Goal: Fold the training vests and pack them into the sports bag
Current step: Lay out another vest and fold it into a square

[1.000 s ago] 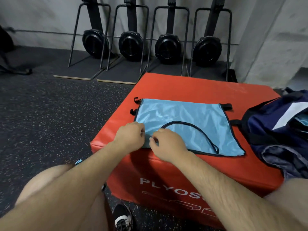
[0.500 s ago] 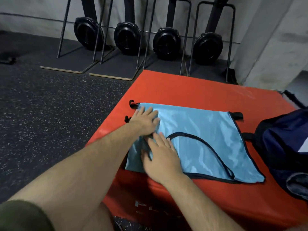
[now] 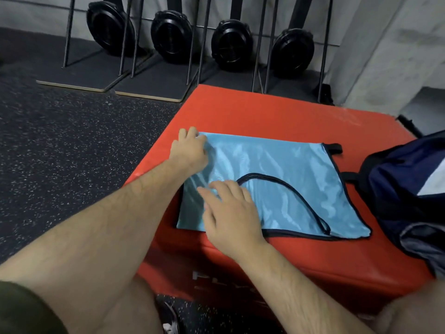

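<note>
1. Hands are smoothing cloth: the right hand is lying flat with its fingers straight and slightly spread, pressing on the near left part of a light blue training vest and gripping nothing.
2. The left hand is reaching to the vest's far left corner with its fingers bent over the edge. Whether it is pinching the cloth or only pressing it cannot be told from this angle.
3. The vest is lying spread and nearly flat on a red padded box, its black trim curving across the middle and its right edge sitting just beside the bag.
4. The navy sports bag is resting on the right end of the box, partly out of frame. How far it is open cannot be told.
5. Behind the box, a row of black flywheel machines is standing upright along the wall, and speckled rubber floor is stretching away to the left.
6. By the look of it, the person is flattening and squaring the vest at the start of the fold, with packing not yet begun for this piece.
7. The next move is probably calling for a firm hold on both left corners, so that side can be carried over toward the bag side with the edges kept matched. The slick fabric is likely to slide or wrinkle if either corner is let go.
</note>
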Demonstrator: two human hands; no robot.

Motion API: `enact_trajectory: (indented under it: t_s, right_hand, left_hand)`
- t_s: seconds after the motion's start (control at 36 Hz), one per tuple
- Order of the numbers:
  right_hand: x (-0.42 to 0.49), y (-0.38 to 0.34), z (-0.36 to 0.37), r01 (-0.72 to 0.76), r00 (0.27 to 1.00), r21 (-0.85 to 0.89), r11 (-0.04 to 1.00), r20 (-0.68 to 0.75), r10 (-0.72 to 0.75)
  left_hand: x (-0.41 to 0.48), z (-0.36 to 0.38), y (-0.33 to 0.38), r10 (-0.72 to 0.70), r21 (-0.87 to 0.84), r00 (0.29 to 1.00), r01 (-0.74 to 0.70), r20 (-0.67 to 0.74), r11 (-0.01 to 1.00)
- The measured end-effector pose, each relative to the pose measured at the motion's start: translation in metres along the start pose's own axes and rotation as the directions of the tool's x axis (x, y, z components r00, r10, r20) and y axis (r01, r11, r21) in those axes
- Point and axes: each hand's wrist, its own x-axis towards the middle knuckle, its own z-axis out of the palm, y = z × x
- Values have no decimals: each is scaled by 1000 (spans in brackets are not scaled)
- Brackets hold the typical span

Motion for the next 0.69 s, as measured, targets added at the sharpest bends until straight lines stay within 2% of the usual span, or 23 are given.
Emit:
enact_trajectory:
  t_s: [0.06, 0.17, 0.22, 0.28, 0.36, 0.44, 0.53, 0.61, 0.69]
  right_hand:
    - [-6, -10, -2, 62, 998, 32, 998, -3, -62]
    - [-8, -28, -1, 55, 987, -44, 998, 153, -47]
    - [-6, -33, 0, 30, 987, -59, 998, 158, -20]
    - [-3, -34, 2, 6, 994, -68, 998, 105, 2]
    - [2, -37, 3, -69, 993, -97, 993, 87, 77]
    - [3, -37, 5, -109, 990, -66, 992, 79, 114]
    - [2, -34, -3, -163, 984, 112, 980, 89, 154]
    - [0, -30, -14, -245, 969, 330, 912, 120, 217]
    - [-1, -33, -21, -223, 975, 471, 853, 120, 189]
  left_hand:
    - [-2, -5, 2, -70, 46, 997, 71, -20, 996]
    - [0, -14, 8, -292, 71, 953, 287, 85, 955]
    - [2, -18, 10, -378, 47, 917, 375, 126, 926]
    - [3, -23, 12, -444, -25, 877, 455, 184, 890]
    - [6, -28, 14, -408, -74, 867, 444, 287, 893]
    - [5, -34, 17, -351, -120, 885, 402, 305, 908]
    - [5, -34, 16, -339, -197, 891, 406, 300, 892]
    - [6, -35, 15, -345, -225, 889, 418, 300, 880]
    - [6, -38, 15, -351, -263, 900, 416, 259, 871]
